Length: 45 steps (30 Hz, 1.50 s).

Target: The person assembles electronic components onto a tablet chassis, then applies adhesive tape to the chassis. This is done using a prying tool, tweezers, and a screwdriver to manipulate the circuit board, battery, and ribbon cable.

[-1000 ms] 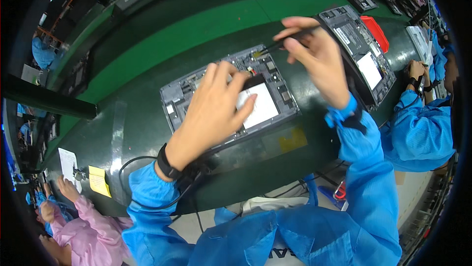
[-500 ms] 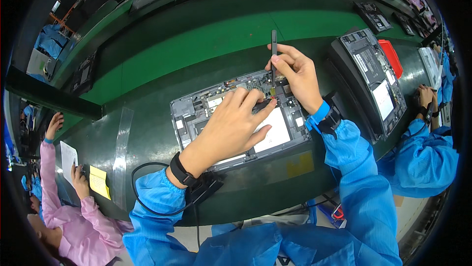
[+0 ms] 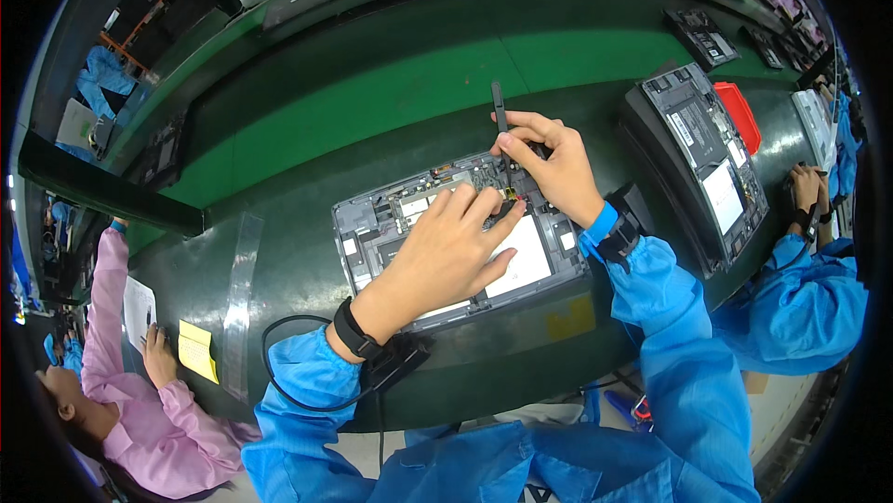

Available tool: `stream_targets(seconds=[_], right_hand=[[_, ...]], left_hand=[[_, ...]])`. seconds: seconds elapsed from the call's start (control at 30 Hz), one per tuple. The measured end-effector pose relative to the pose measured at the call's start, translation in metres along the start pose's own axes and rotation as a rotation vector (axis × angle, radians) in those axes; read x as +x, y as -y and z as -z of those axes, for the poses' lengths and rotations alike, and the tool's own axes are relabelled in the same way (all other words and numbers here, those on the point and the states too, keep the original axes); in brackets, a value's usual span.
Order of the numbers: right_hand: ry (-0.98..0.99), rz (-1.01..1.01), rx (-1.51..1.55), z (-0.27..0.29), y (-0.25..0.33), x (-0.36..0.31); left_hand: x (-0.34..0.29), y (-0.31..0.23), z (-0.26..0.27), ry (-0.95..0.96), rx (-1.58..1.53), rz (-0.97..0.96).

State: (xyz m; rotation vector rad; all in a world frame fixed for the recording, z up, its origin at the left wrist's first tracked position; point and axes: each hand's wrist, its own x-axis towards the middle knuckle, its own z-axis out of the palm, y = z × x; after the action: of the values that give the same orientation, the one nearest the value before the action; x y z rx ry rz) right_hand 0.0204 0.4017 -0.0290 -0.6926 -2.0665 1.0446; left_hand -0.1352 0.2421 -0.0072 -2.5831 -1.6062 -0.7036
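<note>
An opened laptop base [image 3: 367,266] lies on the dark green bench, its inner boards and a large white-labelled part exposed. My right hand [image 3: 558,164] pinches a slim black tool that looks like tweezers [image 3: 499,108], held nearly upright. Its tip reaches a small yellow spot [image 3: 511,193] on the laptop's far inner edge. Over the laptop's middle lies my left hand [image 3: 442,252], fingers apart and thumb out. Its index fingertip is beside the tool's tip; what lies directly beneath that finger is hidden.
Right of me a second opened laptop [image 3: 702,145] rests on a dark stack, beside a red tray [image 3: 738,117]. A yellow note [image 3: 197,351] and a clear tape strip [image 3: 242,294] lie left. Co-workers sit on both sides. A black cable [image 3: 270,354] loops by my left wrist.
The black tool and my right hand have shifted slightly left and nearer, with the tool leaning more. My left hand stays over the laptop. The left co-worker's raised arm has moved.
</note>
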Motion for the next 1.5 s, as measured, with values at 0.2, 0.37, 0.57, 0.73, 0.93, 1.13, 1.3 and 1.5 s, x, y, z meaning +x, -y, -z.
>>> stream_targets(seconds=[0.2,0.37,0.57,0.73,0.93,1.13,1.3,1.5], right_hand=[[-0.028,0.045,-0.078,-0.001,-0.001,0.004],[-0.189,0.002,0.036,0.001,-0.001,0.005],[-0.413,0.157,-0.099,0.009,-0.001,-0.010],[-0.549,0.141,-0.028,0.010,0.002,-0.015],[-0.691,0.170,0.050,0.011,-0.001,-0.012],[-0.601,0.146,0.197,0.007,-0.002,-0.014],[-0.507,0.109,0.229,0.007,-0.009,-0.018],[-0.375,0.083,0.343,0.007,0.000,-0.013]], left_hand=[[0.000,0.006,-0.004,-0.003,0.044,-0.048],[0.003,-0.005,0.002,0.024,0.041,-0.020],[0.003,-0.038,0.003,0.169,0.145,0.044],[0.022,-0.012,0.023,0.286,0.211,-0.023],[0.091,0.085,0.028,0.252,0.142,0.161],[0.092,0.114,0.025,0.122,0.475,0.146],[-0.024,-0.061,0.047,0.133,0.050,0.103],[-0.129,-0.157,-0.008,0.068,-0.024,0.351]])
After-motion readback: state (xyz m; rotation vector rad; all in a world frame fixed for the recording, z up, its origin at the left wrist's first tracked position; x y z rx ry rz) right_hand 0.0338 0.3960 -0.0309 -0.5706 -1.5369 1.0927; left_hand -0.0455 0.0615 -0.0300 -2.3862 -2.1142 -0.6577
